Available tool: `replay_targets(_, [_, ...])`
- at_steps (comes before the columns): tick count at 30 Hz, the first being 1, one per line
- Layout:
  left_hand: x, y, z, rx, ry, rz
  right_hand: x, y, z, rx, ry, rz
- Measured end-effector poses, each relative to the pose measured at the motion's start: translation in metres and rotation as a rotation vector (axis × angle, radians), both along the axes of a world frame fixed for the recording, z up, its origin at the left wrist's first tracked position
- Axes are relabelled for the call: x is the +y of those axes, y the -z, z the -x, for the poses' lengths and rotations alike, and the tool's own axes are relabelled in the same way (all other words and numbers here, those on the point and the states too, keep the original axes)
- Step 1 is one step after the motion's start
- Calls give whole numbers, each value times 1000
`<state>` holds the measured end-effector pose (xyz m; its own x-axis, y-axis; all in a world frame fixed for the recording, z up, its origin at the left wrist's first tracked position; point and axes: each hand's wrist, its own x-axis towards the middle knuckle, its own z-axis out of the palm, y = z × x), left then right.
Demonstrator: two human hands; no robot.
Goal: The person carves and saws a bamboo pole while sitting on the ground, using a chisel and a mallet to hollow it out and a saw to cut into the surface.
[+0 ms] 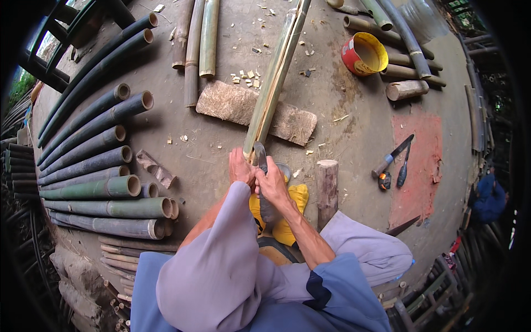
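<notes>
A long bamboo pole [270, 91], split lengthwise with pale wood showing in the gap, slants away from me across a rough wooden block [227, 102]. My left hand [241, 167] is closed around its near end. My right hand [271, 181] grips a dark knife [260, 154] right beside that end. The knife's curved tip shows above my fingers, and its thick dark lower part [267, 209] hangs below them. Both hands are close together, almost touching. How far the knife touches the bamboo is partly hidden by my fingers. Below the hands are yellow shoes [297, 205].
Many dark bamboo poles [105, 186] lie at left, more bamboo pieces [209, 39] ahead. A red-and-yellow bucket [354, 60] stands at upper right, near a short log [407, 90]. Tools with dark blades [402, 146] lie on a red patch [423, 182]. A wooden stump [327, 191] is near my right knee.
</notes>
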<state>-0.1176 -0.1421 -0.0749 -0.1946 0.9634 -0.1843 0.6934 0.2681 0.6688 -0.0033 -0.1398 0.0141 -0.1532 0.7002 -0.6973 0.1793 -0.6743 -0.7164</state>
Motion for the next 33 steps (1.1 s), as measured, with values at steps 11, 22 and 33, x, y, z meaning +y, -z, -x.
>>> replay_targets(11, [0,2,-3,24,-19,-21,107,5,7,-78,169,-257])
replay_targets(22, [-12,13,9,-68,59,-88,95,-1,2,-86,150,-105])
replay_targets(33, [-21,-27,33,-126,117,-32,15,-23,21,-40,51,-116])
